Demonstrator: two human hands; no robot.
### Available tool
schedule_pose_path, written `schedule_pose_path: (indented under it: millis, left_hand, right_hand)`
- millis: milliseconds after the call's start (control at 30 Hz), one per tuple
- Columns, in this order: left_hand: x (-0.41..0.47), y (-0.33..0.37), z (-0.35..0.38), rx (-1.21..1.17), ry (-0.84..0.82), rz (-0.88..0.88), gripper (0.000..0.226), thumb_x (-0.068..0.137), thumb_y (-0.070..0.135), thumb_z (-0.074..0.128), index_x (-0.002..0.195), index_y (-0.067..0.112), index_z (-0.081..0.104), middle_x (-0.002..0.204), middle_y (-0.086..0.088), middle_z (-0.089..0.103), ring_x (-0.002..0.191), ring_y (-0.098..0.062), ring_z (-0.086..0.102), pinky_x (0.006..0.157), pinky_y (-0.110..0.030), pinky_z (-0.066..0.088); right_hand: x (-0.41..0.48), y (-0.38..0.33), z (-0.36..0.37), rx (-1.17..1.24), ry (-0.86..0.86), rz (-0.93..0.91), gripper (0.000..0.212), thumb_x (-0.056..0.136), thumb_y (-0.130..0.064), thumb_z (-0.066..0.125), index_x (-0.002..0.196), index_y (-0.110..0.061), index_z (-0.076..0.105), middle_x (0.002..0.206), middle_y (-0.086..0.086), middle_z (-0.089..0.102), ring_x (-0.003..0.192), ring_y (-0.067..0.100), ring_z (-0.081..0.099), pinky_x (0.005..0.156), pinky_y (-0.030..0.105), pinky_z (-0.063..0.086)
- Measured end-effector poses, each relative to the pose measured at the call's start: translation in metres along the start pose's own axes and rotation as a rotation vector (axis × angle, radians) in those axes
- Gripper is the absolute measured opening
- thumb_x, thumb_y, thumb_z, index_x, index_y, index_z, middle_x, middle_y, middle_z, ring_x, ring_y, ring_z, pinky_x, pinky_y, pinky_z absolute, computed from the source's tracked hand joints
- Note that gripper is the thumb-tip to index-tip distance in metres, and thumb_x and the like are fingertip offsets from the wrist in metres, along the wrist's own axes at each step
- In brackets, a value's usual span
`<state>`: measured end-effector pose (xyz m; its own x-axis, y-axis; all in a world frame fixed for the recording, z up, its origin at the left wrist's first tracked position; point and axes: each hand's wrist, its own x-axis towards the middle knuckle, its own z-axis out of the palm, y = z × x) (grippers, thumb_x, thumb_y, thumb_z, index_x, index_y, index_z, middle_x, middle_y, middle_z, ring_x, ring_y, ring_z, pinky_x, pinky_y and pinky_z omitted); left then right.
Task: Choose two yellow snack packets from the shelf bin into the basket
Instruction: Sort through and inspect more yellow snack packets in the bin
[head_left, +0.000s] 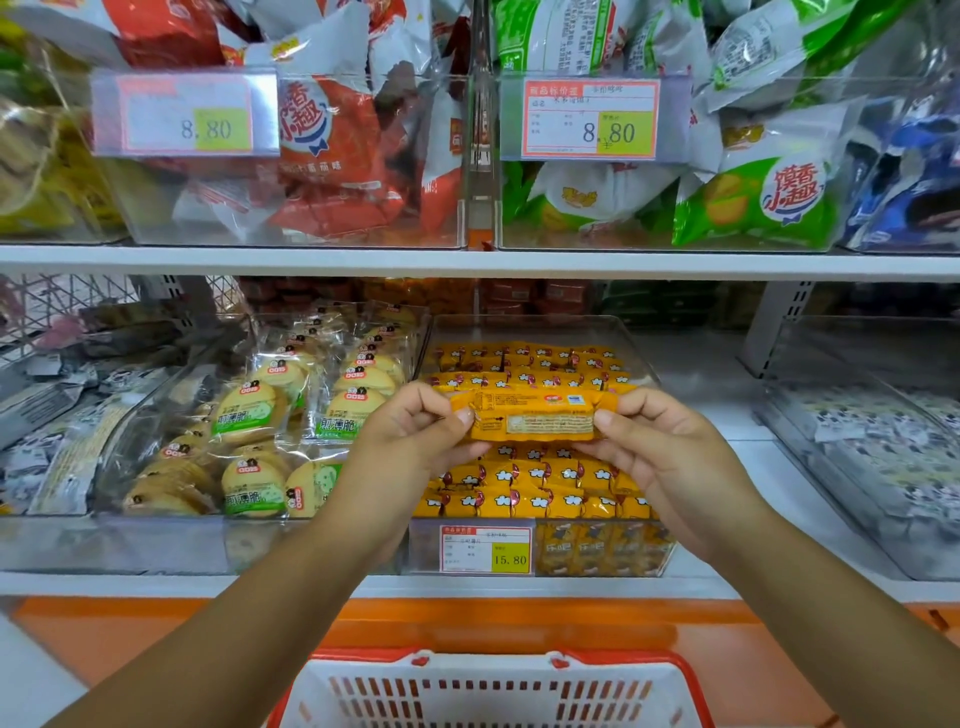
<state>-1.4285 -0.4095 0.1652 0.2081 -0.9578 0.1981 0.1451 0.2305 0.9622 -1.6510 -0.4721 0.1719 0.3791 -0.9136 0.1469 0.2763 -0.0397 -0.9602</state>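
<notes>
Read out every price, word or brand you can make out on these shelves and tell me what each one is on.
"8.80": upper left price tag.
"8.80": upper right price tag.
"15.80": lower price tag.
"馍香小趣": green packet.
"煎薄脆": round biscuit packets.
Print on the held yellow packet: too small to read.
Small print on all three tags: blurred.

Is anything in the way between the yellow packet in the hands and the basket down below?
Nothing visible is. The left hand and right hand pinch the yellow packet above the bin; the basket sits below, nearer, its top open.
</notes>
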Motion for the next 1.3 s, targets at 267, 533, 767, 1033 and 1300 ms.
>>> schedule_pose_path:
  millis: [267,533,767,1033,1300]
  left_hand:
    - [-0.005,0.006,0.008,0.017,0.131,0.054,0.013,0.087,0.017,0.070,0.100,0.016,0.068,0.100,-0.005,0.076,0.083,-0.021,0.074,0.065,-0.026,0.059]
    - [-0.005,0.003,0.006,0.069,0.052,0.021,0.025,0.085,0.011,0.072,0.106,0.024,0.073,0.101,-0.001,0.077,0.092,-0.020,0.075,0.074,-0.022,0.059]
    - [-0.003,0.000,0.004,0.010,0.021,-0.049,0.023,0.093,0.009,0.062,0.114,0.008,0.071,0.100,-0.008,0.077,0.095,-0.023,0.074,0.075,-0.021,0.058]
    - [-0.002,0.004,-0.001,0.104,-0.060,-0.055,0.033,0.091,0.005,0.066,0.116,0.027,0.064,0.101,-0.004,0.077,0.093,-0.020,0.075,0.073,-0.022,0.059]
    - [-0.007,0.001,0.005,0.398,-0.054,-0.026,0.009,0.096,0.023,0.062,0.099,0.021,0.070,0.079,0.004,0.075,0.073,-0.016,0.074,0.057,-0.026,0.059]
  right_hand:
    - [-0.004,-0.002,0.004,-0.084,0.047,-0.076,0.012,0.083,-0.020,0.067,0.094,-0.024,0.067,0.110,0.010,0.072,0.087,0.035,0.075,0.071,0.030,0.061]
    - [-0.002,-0.004,0.004,-0.070,0.040,-0.041,0.041,0.072,-0.021,0.071,0.111,-0.011,0.065,0.097,0.012,0.076,0.086,0.028,0.075,0.071,0.024,0.058]
    - [-0.001,0.000,0.001,0.023,0.035,-0.024,0.037,0.075,-0.016,0.067,0.112,-0.008,0.067,0.088,0.017,0.075,0.080,0.026,0.075,0.068,0.022,0.058]
    - [0.000,-0.001,-0.002,-0.009,-0.030,-0.012,0.045,0.073,-0.016,0.071,0.117,-0.019,0.063,0.093,0.012,0.076,0.086,0.024,0.074,0.072,0.022,0.058]
    - [0.000,0.000,0.005,-0.114,0.066,0.013,0.048,0.075,-0.038,0.068,0.106,-0.003,0.058,0.095,0.014,0.076,0.086,0.028,0.075,0.065,0.025,0.059]
